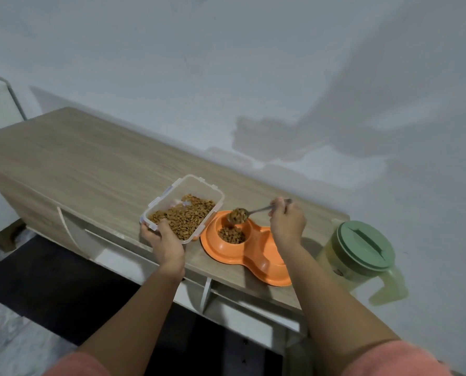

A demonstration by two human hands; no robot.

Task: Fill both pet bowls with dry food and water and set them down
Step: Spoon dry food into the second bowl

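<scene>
An orange double pet bowl (253,256) lies on the wooden counter (90,164). Its left well (231,235) holds some brown kibble; the right well is mostly hidden behind my right forearm. My right hand (287,222) grips a metal spoon (256,211) heaped with kibble, held just above the left well. My left hand (164,240) holds the near corner of a clear plastic container (183,210) of kibble, tilted up off the counter beside the bowl.
A pale green water pitcher (362,256) with a green lid stands at the counter's right end, close to my right arm. A white wall runs behind the counter. White shelving sits under the counter, with dark floor below.
</scene>
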